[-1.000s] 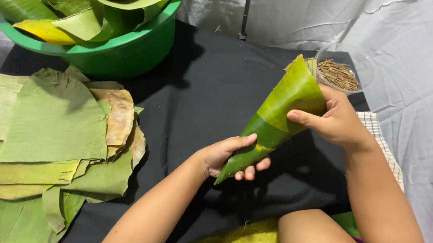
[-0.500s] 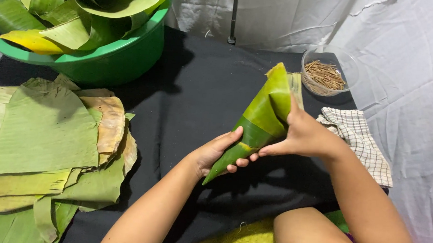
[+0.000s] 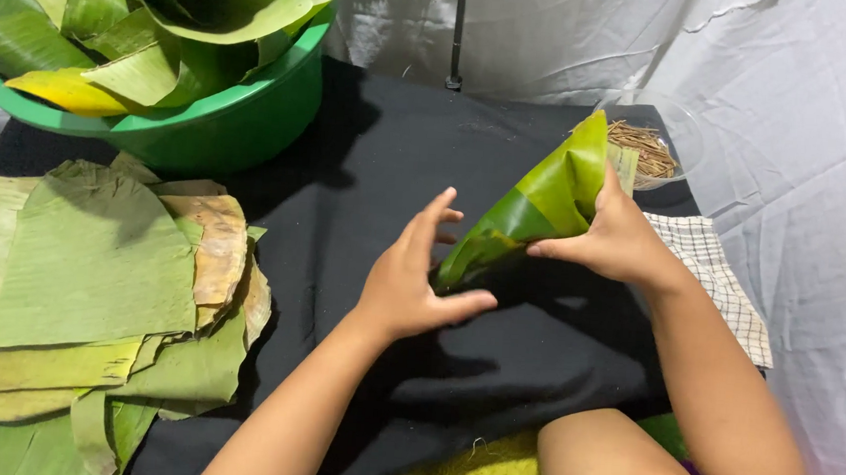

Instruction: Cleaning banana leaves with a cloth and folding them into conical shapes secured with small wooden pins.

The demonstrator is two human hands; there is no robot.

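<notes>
- Cone of banana leaf (image 3: 532, 215): rolled from green leaf, wide mouth tilted up and away toward the far right, pointed tip down near the middle of the bench (image 3: 428, 160), raised above the black cloth.
- Right hand (image 3: 618, 242): grip closed on the cone's upper part, thumb and fingers wrapped about the leaf near the mouth.
- Left hand (image 3: 412, 281): beside the tip of the cone, fingers spread and raised, thumb stretched under the tip; grip wide, holding nothing firmly; whether a finger touches the leaf cannot be told.
- Green basin (image 3: 224, 123): far left corner of the bench, filled with rolled and folded banana leaves.
- Stack of cut leaf pieces (image 3: 88, 276): flat on the left side of the bench, green, one browned piece among them.
- Clear bowl of thin brown sticks (image 3: 656, 144): far right, just behind the cone's mouth.
- Checked cloth (image 3: 719, 275): right edge of the bench, under the right forearm.
</notes>
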